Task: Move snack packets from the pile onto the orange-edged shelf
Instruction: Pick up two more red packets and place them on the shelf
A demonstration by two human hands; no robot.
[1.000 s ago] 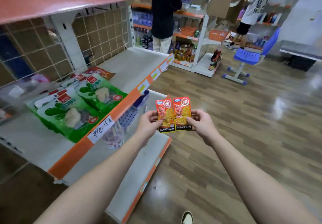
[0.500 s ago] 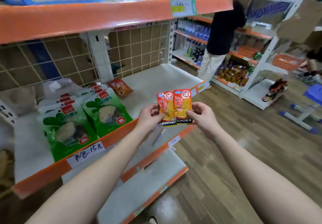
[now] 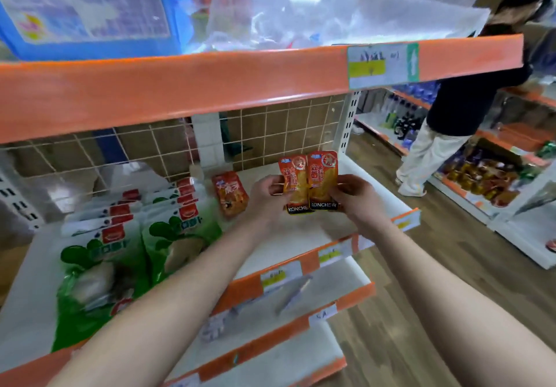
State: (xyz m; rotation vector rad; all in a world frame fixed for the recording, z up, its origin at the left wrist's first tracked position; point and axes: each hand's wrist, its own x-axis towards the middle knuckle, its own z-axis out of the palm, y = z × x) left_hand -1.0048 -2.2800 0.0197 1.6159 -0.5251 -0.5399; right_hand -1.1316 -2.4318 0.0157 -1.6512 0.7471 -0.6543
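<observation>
Left hand (image 3: 267, 197) and right hand (image 3: 358, 203), pinching two orange packets (image 3: 308, 180), have come in over the orange-edged shelf (image 3: 246, 289), with a red packet (image 3: 230, 194) at nine o'clock; placing looks next.

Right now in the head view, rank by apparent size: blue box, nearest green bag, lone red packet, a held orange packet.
1. blue box, though cut off by the frame.
2. nearest green bag, enlarged by closeness.
3. lone red packet and held orange packet look alike; I won't rank them.
</observation>
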